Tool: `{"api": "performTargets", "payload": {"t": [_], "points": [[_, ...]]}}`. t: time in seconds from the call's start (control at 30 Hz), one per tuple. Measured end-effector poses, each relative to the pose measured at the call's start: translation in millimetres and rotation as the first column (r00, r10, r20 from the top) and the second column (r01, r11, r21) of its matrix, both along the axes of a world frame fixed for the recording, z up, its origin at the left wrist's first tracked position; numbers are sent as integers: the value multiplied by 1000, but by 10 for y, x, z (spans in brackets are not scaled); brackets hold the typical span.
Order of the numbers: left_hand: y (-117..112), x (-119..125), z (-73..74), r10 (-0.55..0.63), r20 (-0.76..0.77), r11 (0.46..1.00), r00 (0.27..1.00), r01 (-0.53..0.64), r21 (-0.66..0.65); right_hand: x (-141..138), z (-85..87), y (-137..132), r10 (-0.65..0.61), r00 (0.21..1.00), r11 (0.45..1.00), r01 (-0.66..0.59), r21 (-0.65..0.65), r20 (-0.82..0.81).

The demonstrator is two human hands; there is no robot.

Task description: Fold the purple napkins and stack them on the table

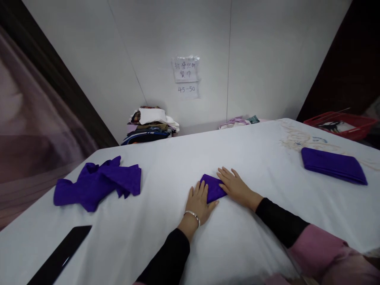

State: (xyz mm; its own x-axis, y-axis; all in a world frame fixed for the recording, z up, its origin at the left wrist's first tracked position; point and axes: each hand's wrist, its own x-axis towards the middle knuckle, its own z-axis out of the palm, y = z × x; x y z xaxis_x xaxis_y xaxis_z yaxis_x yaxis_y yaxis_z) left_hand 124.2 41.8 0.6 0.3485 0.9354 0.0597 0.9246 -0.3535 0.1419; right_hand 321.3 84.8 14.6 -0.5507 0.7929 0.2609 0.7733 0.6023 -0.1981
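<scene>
A small folded purple cloth [213,188] lies flat in the middle of the white-covered table, between my two hands. My left hand [199,204], with a silver bangle at the wrist, rests on its left edge with fingers stretched out. On its right end lies my right hand [236,187], palm down and fingers spread. Parts of the cloth are covered by both hands. A crumpled heap of purple cloth [97,182] sits to the left. Over on the right is a neat folded purple stack [334,165].
The white tablecloth [166,166] has embroidery at its far right. A black flat object [61,255] lies near left. Behind the table edge are piled clothes [151,124] and a red basket [341,122]. A handwritten paper sign [186,75] hangs on the wall.
</scene>
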Motion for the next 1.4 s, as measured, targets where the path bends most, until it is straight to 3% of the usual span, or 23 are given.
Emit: {"api": "performTargets", "payload": {"t": [0.1, 0.2, 0.33, 0.53, 0.67, 0.83, 0.93, 1.07, 1.23, 1.4], "points": [[7, -1, -35, -2, 6, 1000, 1000, 2, 2, -177, 121, -149, 155, 986, 987, -153, 42, -54], [14, -9, -62, -3, 0, 1000, 1000, 3, -1, -249, 96, -181, 242, 969, 965, -245, -95, -46], [19, -9, -39, 0, -17, 1000, 1000, 0, -3, -129, -41, -86, 172, 985, 953, -168, -254, -6], [-2, 1, -29, 2, 24, 1000, 1000, -2, -13, 41, -108, -80, 122, 992, 965, -116, -235, 11], [20, -37, -16, 21, 153, 998, 988, -11, -63, 92, -128, -122, 88, 996, 969, -81, -232, 20], [345, -174, 104, 105, 482, 992, 870, -60, -108, 111, -125, -129, 94, 995, 964, -83, -251, 33], [641, -216, 122, 74, 531, 996, 844, -37, -80, 110, -116, -124, 98, 994, 962, -85, -260, 38], [911, -193, 17, 12, 592, 995, 806, 46, -84, 120, -137, -107, 106, 994, 960, -96, -263, 24], [1010, -204, -113, -26, 660, 992, 751, 99, -74, 128, -165, -81, 116, 993, 961, -116, -250, -15], [1026, -244, -109, -21, 688, 992, 725, 99, -74, 123, -132, -65, 127, 992, 955, -127, -269, -19]]}}
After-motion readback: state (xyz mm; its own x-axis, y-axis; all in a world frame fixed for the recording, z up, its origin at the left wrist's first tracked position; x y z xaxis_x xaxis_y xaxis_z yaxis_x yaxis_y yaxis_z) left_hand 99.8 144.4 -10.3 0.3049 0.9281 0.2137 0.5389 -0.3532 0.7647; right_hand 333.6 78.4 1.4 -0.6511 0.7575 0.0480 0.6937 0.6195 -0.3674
